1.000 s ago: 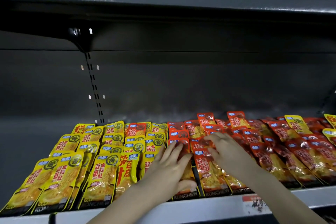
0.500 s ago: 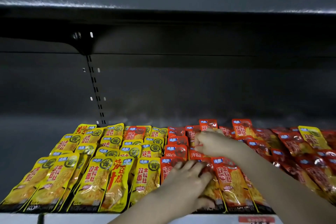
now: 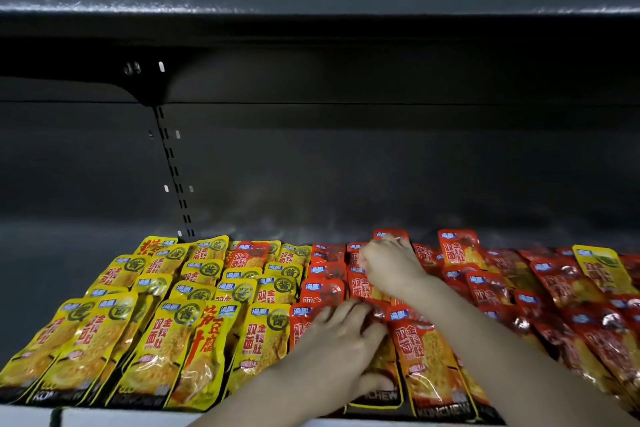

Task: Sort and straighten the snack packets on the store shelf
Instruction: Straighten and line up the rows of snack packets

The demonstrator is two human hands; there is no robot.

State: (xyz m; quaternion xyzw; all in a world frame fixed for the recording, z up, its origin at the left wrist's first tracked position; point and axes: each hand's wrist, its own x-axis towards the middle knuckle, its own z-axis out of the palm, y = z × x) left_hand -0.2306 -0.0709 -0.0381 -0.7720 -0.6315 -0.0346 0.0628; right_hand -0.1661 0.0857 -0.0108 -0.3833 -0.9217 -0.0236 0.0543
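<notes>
The left hand [image 3: 341, 350] lies palm down, fingers spread; the right hand [image 3: 388, 265] reaches farther forward, fingers curled, both forearms bare.

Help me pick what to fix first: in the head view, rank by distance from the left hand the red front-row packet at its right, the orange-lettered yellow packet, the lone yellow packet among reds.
1. Red front-row packet, just right of the left hand.
2. Orange-lettered yellow packet, front row, leftward.
3. Lone yellow packet, far right.
</notes>
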